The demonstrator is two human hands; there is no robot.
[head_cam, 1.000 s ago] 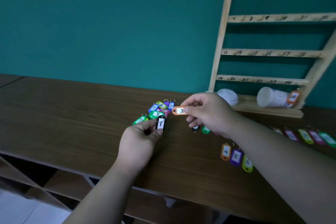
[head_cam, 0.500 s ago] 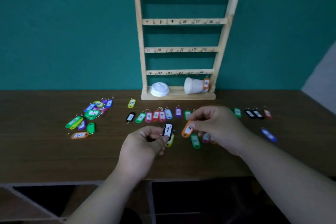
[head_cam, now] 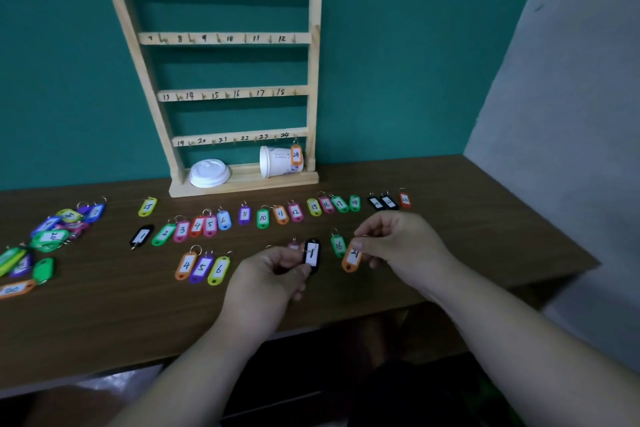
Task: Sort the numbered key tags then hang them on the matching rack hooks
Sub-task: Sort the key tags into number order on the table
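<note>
In front of rack (head_cam: 314, 45), left hand (head_cam: 273, 274) pinching black tag (head_cam: 311, 255) w/ curled fingers, right hand (head_cam: 398, 246) pinching orange tag (head_cam: 351, 258) marked 21 (black one's nr hard to read), both over sorted rows (head_cam: 262, 218); risk, prob.: misread nr, or slipped tag scattering rows.

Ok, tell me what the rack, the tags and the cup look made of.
Rack: pale bare wood, matte, numbers inked straight on. Tags: likely coloured plastic, slightly shiny, with white paper inserts and metal rings. Cup: probably white paper, matte, printed side.
</note>
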